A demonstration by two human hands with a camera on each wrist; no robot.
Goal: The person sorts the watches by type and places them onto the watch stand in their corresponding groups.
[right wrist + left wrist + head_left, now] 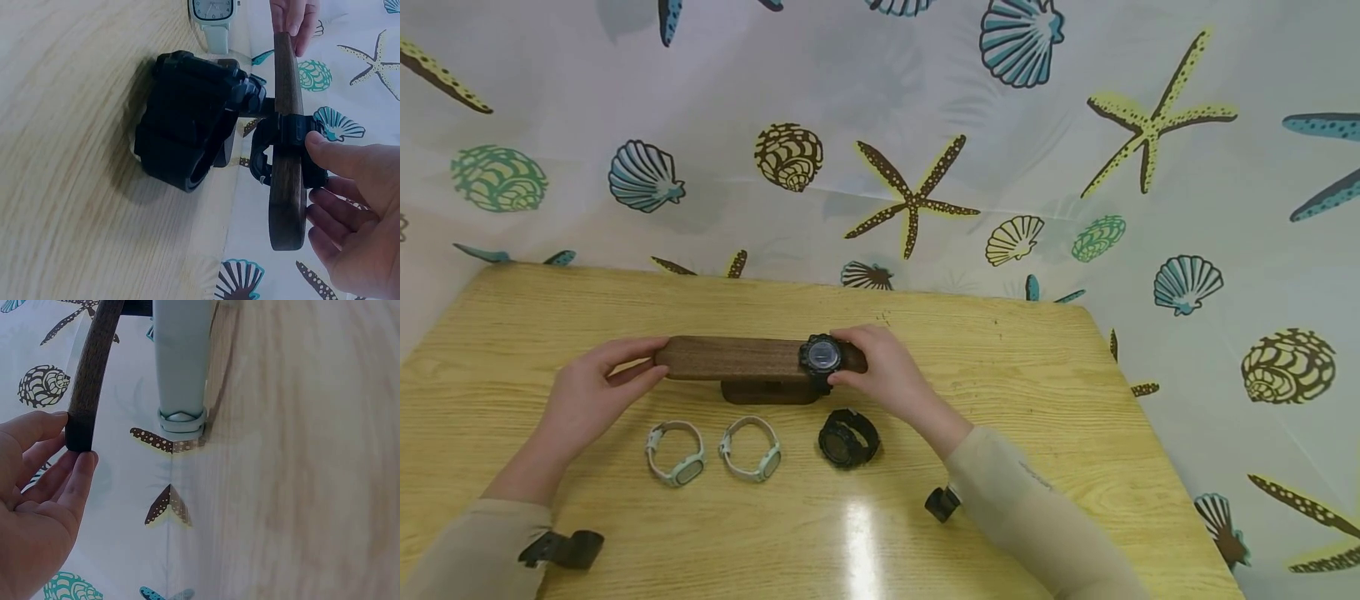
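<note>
A dark wooden watch stand [730, 358] with a horizontal bar stands on the table. My left hand [583, 387] pinches the bar's left end between thumb and fingers, as the left wrist view shows at the bar [94, 375]. Near the right end, a black digital watch [822, 356] is looped around the bar. My right hand [883, 367] grips this watch, its thumb on the case edge [315, 137] in the right wrist view. In front of the stand lie a second black watch [847, 439] and two pale green watches [688, 470] [767, 462], all with closed straps.
The light wooden table [1000, 417] runs back to a hanging cloth [715, 100] printed with shells and starfish, which also borders the right side. Small black devices [576, 550] sit at both sleeve cuffs.
</note>
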